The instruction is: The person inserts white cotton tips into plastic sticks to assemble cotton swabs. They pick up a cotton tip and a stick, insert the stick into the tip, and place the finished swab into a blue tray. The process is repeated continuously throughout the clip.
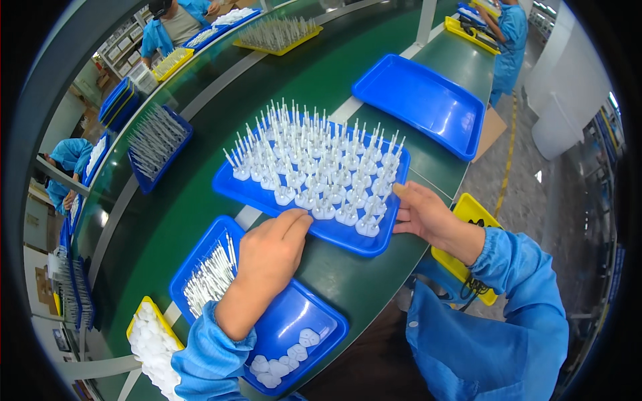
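A blue tray (364, 246) carries rows of white faceted bases with thin white rods standing up from them (321, 167). At its right end, my right hand (431, 212) grips the rim, thumb on top and fingers lower down. My left hand (274, 246) is closed at the near rim, its fingertips partly hidden behind the knuckles. Under my left forearm lies another blue tray (304, 314). Loose white rods (208, 281) fill its far part, and several white faceted bases (284, 361) rest along its near side.
A bare blue tray (421, 100) stands beyond on the green worktop. Left, a yellow tray (144, 311) holds white pieces. Yellow bins (461, 264) with black cables sit at the right. More rod-filled trays (159, 144) stand on the green belt; co-workers (175, 27) are across it.
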Motion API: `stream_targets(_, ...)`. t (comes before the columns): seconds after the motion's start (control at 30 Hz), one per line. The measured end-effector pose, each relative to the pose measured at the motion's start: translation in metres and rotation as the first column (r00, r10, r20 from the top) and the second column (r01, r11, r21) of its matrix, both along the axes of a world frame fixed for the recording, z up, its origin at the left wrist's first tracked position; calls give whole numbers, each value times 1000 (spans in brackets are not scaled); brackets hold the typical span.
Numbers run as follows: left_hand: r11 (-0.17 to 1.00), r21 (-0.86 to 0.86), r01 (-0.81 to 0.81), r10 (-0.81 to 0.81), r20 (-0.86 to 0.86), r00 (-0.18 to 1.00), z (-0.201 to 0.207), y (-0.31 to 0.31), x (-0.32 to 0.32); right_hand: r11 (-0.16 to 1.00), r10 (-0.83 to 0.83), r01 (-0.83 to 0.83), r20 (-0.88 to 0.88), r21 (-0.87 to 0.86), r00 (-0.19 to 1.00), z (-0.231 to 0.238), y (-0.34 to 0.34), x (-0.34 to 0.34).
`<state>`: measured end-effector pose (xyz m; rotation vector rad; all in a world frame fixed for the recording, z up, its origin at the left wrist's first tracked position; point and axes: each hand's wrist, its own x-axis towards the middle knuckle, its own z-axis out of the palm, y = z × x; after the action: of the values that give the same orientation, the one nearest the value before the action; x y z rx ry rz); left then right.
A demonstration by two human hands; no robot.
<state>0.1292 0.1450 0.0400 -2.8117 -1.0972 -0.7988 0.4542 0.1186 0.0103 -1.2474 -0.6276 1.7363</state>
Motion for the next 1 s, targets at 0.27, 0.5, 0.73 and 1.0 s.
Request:
stream_targets(0.27, 642, -744, 184, 614, 643, 457, -15, -37, -9, 996, -21, 38, -209, 77, 978, 0, -10, -34)
stream_targets(0.5, 382, -760, 525, 715, 603, 353, 13, -51, 25, 996, 22, -7, -175, 85, 984, 3, -25, -50)
stream_targets(0.73, 404, -810, 424, 777, 549, 308, 14, -50, 5, 1000, 27, -27, 1, 8, 1000, -15, 5, 13)
stream_targets(1.0, 444, -781, 439, 742, 595, 308, 19, -45, -8, 994, -4, 1, 28, 106, 1000, 1, 10, -5)
